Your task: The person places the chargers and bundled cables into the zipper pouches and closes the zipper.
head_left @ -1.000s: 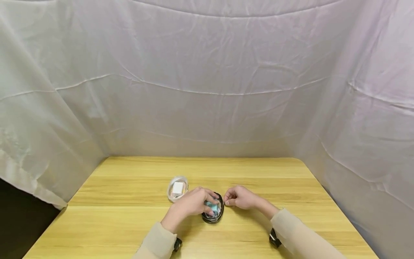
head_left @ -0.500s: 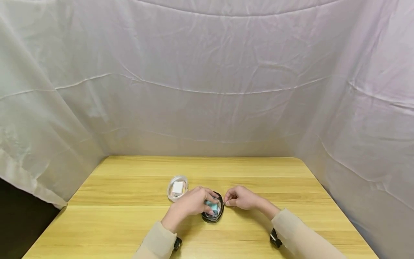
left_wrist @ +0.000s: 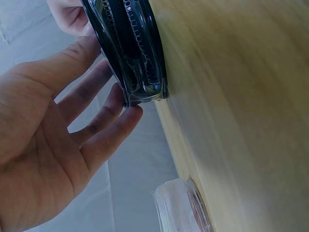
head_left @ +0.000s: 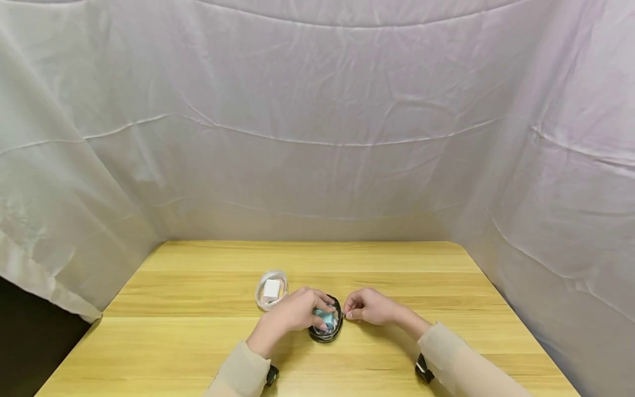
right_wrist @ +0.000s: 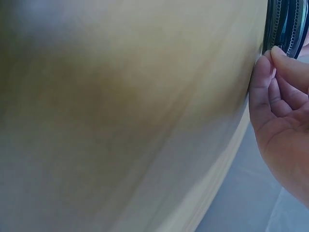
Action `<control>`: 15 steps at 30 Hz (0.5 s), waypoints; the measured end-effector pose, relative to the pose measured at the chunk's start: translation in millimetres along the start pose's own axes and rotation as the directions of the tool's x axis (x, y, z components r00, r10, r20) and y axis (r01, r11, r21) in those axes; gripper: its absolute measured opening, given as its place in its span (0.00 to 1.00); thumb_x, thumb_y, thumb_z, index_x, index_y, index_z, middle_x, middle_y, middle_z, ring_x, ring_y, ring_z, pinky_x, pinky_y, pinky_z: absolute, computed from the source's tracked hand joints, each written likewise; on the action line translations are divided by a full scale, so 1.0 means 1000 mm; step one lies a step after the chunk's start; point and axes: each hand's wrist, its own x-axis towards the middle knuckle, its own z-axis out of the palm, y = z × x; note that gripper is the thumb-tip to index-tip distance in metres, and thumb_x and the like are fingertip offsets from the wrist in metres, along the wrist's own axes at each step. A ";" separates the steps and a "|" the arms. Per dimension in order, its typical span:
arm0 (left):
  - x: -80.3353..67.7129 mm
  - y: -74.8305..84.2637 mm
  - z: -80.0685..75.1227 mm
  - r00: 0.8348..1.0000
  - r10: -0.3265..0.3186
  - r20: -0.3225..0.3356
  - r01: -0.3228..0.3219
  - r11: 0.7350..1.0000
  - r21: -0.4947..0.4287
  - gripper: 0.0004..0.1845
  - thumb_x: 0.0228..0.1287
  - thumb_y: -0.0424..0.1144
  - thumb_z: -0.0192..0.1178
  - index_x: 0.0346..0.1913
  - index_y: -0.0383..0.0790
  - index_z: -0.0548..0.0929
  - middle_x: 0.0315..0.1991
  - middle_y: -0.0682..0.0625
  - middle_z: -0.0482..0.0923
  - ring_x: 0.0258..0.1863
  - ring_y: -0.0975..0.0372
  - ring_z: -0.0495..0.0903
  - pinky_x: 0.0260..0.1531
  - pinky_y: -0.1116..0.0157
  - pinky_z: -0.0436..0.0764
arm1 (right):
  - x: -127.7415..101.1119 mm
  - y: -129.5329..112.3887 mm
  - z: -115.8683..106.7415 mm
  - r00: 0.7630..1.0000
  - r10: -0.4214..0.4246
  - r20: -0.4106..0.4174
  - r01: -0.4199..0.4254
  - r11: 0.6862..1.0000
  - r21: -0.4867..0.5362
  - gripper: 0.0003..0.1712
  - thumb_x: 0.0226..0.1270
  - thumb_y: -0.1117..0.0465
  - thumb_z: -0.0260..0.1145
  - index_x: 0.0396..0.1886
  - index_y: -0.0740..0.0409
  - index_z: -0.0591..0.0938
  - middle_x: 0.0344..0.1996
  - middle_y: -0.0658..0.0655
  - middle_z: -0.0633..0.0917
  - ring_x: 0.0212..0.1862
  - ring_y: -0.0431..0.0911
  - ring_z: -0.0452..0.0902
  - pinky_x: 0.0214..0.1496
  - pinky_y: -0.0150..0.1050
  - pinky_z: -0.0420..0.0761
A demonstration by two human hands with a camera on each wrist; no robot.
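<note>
A small oval pouch (head_left: pixel 328 326) with a black zipper and a teal item inside lies on the wooden table (head_left: pixel 198 342), in front of me at the middle. My left hand (head_left: pixel 317 315) rests over its top; in the left wrist view its fingers (left_wrist: pixel 104 128) are fairly straight, their tips touching the pouch (left_wrist: pixel 133 53) at its edge. My right hand (head_left: pixel 349 313) is at the pouch's right rim, thumb and forefinger pinched on something small there, apparently the zipper pull. The right wrist view shows these fingertips (right_wrist: pixel 270 67) against the zipper edge (right_wrist: pixel 287 21).
A second, clear pouch (head_left: pixel 272 289) holding a white charger lies just left of and behind the black one; its edge shows in the left wrist view (left_wrist: pixel 181 208). White cloth hangs round the table on three sides.
</note>
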 end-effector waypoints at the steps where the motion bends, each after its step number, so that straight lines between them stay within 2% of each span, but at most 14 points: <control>1: 0.000 0.000 0.000 1.000 -0.001 -0.001 0.001 1.000 0.001 0.22 0.55 0.44 0.79 0.54 0.50 0.91 0.62 0.60 0.83 0.64 0.58 0.80 0.62 0.62 0.80 | 0.000 0.000 0.000 1.000 -0.003 -0.001 0.003 1.000 -0.002 0.03 0.71 0.68 0.69 0.35 0.59 0.86 0.27 0.49 0.84 0.29 0.35 0.74 0.34 0.30 0.78; 15: -0.001 0.002 0.001 1.000 -0.012 -0.011 0.013 1.000 0.014 0.22 0.54 0.45 0.79 0.55 0.51 0.91 0.62 0.61 0.83 0.63 0.58 0.80 0.61 0.60 0.81 | -0.002 0.001 0.002 1.000 -0.006 -0.005 0.006 1.000 -0.002 0.03 0.70 0.68 0.70 0.35 0.60 0.85 0.27 0.47 0.83 0.30 0.35 0.75 0.35 0.31 0.79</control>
